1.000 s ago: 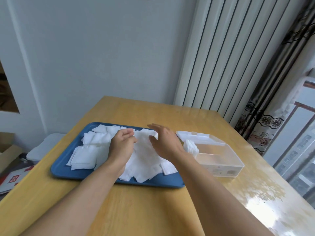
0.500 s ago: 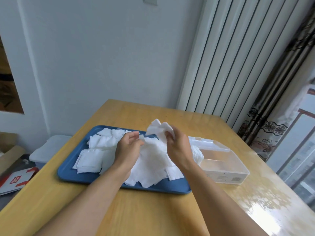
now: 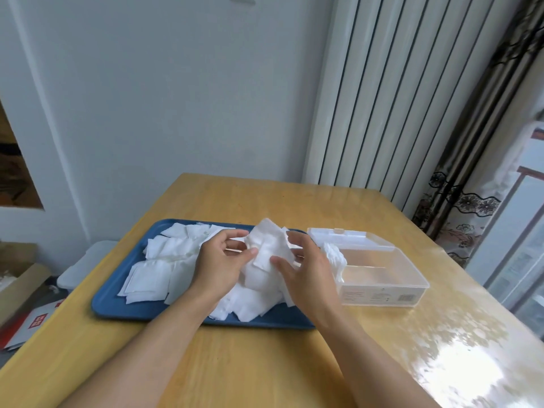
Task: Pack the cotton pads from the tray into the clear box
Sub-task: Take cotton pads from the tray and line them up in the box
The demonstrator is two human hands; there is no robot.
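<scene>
A blue tray (image 3: 112, 301) lies on the wooden table, covered with several white square cotton pads (image 3: 150, 278). Above the tray's right half, my left hand (image 3: 219, 266) and my right hand (image 3: 306, 273) together grip a small bunch of cotton pads (image 3: 269, 242) lifted off the heap. The clear box (image 3: 385, 285) stands open just right of the tray, its lid (image 3: 350, 238) folded back behind it. A few pads (image 3: 335, 257) stand at the box's left end; the rest of the box is bare.
The table's left edge drops to the floor, where a cardboard box (image 3: 17, 281) and a white bin (image 3: 85, 266) sit. A white radiator (image 3: 391, 92) and a patterned curtain (image 3: 477, 160) stand behind the table. Glare covers the table's near right corner.
Both hands were resting on the heap in the tray. They have since picked up a bunch of pads, raised it and brought it between them.
</scene>
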